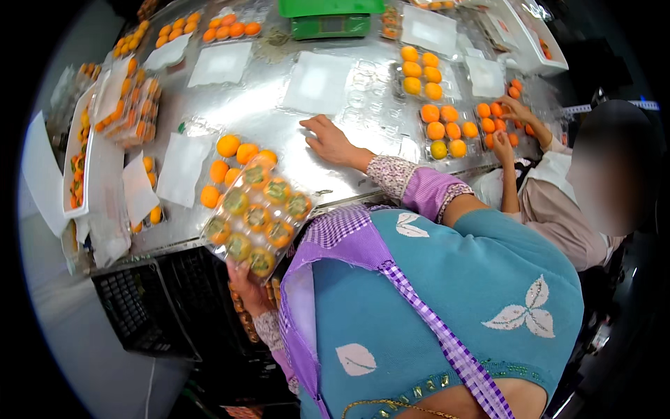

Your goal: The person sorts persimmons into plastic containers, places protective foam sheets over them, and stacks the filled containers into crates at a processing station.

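Note:
My left hand (247, 285) grips the lower edge of a clear plastic tray of persimmons (257, 217), tilted at the table's front edge with the green calyxes showing. Behind it, partly covered, orange persimmons (228, 146) sit in rows on the metal table (251, 105). My right hand (331, 140) is over the tabletop, fingers spread, holding nothing. Beyond it lie a white sheet (318, 81) and an empty clear moulded tray (370, 97). Another white sheet (183, 167) lies left of the persimmon rows. Whether my right fingertips touch the metal I cannot tell.
A co-worker's hands (510, 128) handle persimmons at the right. Filled trays (421, 73) stand nearby. A green scale (331, 23) is at the back, stacked packs (133, 107) and a white foam box (102, 173) at the left. Black crates (138, 309) are below the table.

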Tool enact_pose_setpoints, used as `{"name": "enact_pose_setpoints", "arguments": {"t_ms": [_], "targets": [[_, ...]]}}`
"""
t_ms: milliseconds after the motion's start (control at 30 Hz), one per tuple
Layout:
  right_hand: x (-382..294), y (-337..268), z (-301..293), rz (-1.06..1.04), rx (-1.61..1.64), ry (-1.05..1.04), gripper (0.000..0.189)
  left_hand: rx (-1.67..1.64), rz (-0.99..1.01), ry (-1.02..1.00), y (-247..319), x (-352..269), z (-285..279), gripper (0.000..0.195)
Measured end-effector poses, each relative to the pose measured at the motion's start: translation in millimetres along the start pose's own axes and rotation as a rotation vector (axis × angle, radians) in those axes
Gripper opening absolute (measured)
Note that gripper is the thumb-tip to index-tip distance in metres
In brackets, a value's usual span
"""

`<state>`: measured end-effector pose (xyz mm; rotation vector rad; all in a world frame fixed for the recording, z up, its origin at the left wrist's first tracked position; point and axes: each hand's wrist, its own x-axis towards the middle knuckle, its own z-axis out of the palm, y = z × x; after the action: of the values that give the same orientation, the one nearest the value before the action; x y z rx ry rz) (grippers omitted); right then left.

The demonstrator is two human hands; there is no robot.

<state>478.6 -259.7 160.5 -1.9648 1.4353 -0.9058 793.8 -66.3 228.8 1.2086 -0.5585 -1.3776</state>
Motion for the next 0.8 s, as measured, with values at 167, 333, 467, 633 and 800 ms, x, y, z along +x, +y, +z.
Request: {"name": "enact_pose_setpoints", "arguments": {"t_ms": [167, 333, 467, 633, 800], "targets": [[23, 13, -9, -0.049, 0.124, 0.077, 0.036, 0.056, -0.094, -0.315, -28, 58, 38, 0.057], [41, 30, -8, 0.1, 0.214, -0.015, 0.037, 0.103, -0.175, -0.397, -44, 71, 76, 0.051], [43, 23, -16, 0.248, 0.202, -0.232, 0.04, 0.106, -0.17, -0.437, -54, 80, 94, 0.051], [-8, -8, -36, 0.13, -0.259, -0.037, 0.038, 0.246, -0.156, -0.344, -58, 83, 105, 0.054], [-62, -22, -46, 0.189, -0.071, 0.108, 0.05, 0.397, -0.038, -0.382, -63, 94, 100, 0.05]]}}
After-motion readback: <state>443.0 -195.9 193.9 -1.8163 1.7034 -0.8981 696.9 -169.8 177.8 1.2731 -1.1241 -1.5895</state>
